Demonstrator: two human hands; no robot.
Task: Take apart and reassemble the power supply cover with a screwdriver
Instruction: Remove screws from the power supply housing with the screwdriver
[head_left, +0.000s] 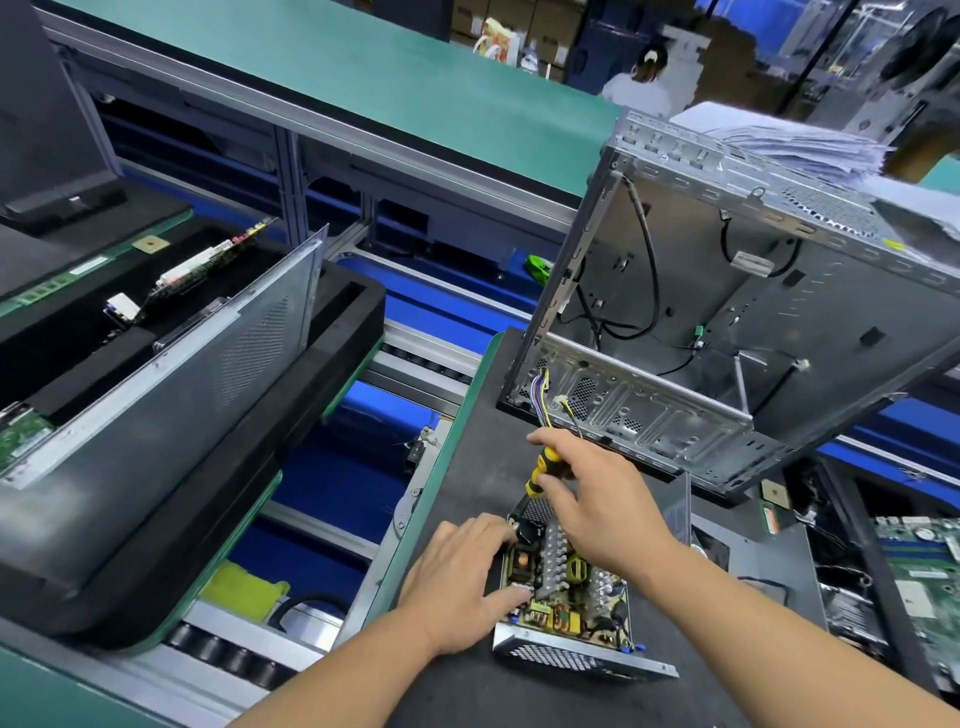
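- The right hand (597, 499) has its grip closed round the yellow-and-black handle of a screwdriver (540, 470), fingers curled over the top, thumb at the side; the tool stands nearly upright, tilted slightly.
- Directly under that grip lies the power supply (566, 587), cover off, its circuit board, coils and finned heat sinks exposed; the screwdriver's tip goes down at the unit's far left corner, where I cannot see the point of contact.
- The left hand (462, 577) lies on the near left edge of the power supply, below and left of the grip, fingers mostly straight and pressing on the board's rim, holding nothing.
- A bundle of coloured wires (540, 400) rises just beyond the grip, running toward the open computer case (727, 322) that stands tilted on the dark table (483, 467) farther out.
- Right of the grip a dark metal panel (680, 504) stands upright beside the power supply; whether it is the cover I cannot tell.
- Well right of the grip lies a green motherboard (919, 566).
- Far left of the grip, a grey perforated side panel (208, 364) leans in a black foam tray (332, 332).
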